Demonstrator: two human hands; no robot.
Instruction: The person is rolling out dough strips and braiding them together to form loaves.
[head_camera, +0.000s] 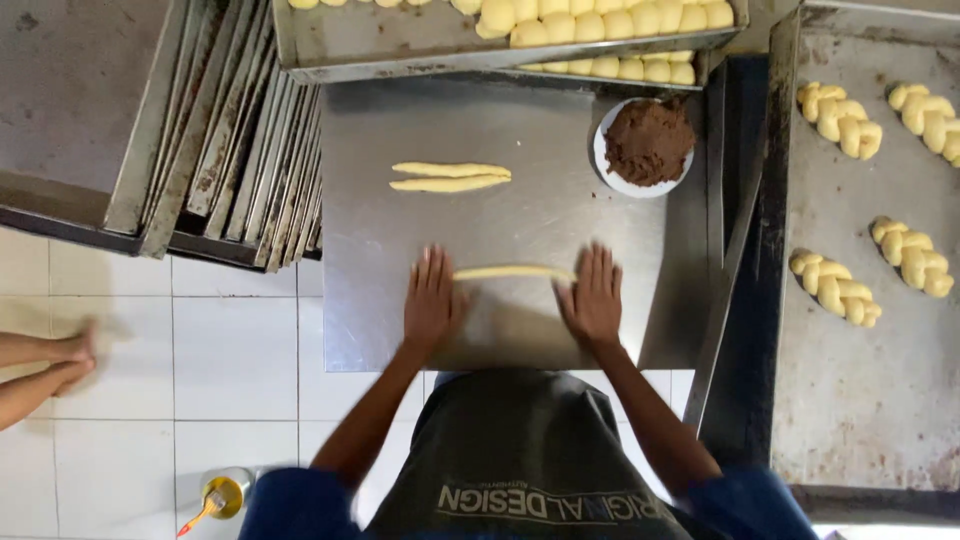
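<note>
A long thin rope of pale dough (512, 272) lies across the steel worktop (560, 140) in front of me. My left hand (432, 298) lies flat, fingers spread, on the rope's left end. My right hand (592, 296) lies flat on its right end. Neither hand grips anything. Two more dough ropes (450, 177) lie side by side farther back on the worktop. A white bowl of dark brown filling (648, 145) stands at the back right of the worktop.
A tray (380, 45) of several small dough balls sits beyond the worktop. Stacked empty trays (240, 150) lean at the left. A tray at the right (860, 400) bears several braided loaves (835, 285). Another person's feet (45, 365) are on the tiled floor at left.
</note>
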